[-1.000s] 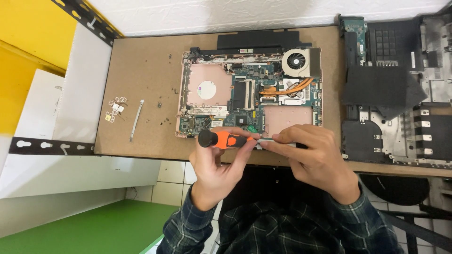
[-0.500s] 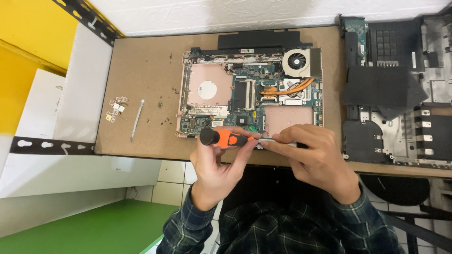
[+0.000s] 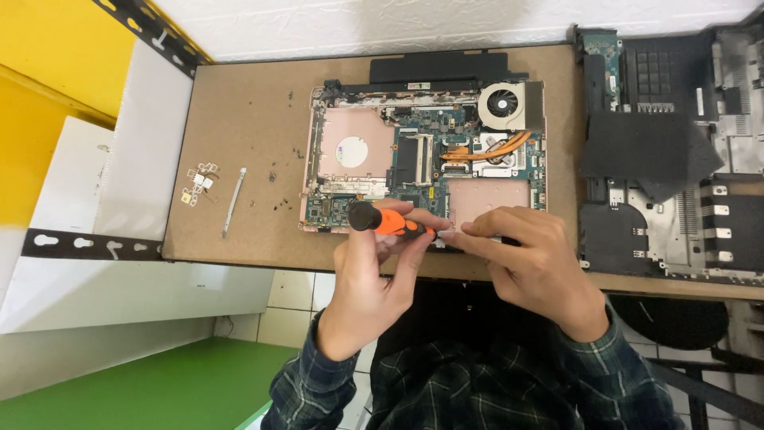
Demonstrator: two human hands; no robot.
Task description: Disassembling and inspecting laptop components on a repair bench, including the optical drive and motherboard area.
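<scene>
An opened laptop base (image 3: 422, 159) with its bare circuit board, copper heat pipe and round fan (image 3: 504, 103) lies on the brown table (image 3: 239, 119). My left hand (image 3: 374, 279) grips an orange-and-black screwdriver (image 3: 382, 220) lying sideways at the laptop's near edge. My right hand (image 3: 533, 259) pinches the screwdriver's metal tip end between thumb and fingers. Both hands hover over the front edge of the board. The tip itself is hidden by my fingers.
Small metal brackets (image 3: 199, 185), a thin metal strip (image 3: 232, 201) and scattered tiny screws (image 3: 274, 191) lie left of the laptop. Removed black laptop casing parts (image 3: 668, 159) sit at the right. White panels and a black perforated rail (image 3: 87, 245) lie off the table's left edge.
The screwdriver and both hands have barely shifted, with the handle moving very slightly to the right. Nothing was picked up or let go.
</scene>
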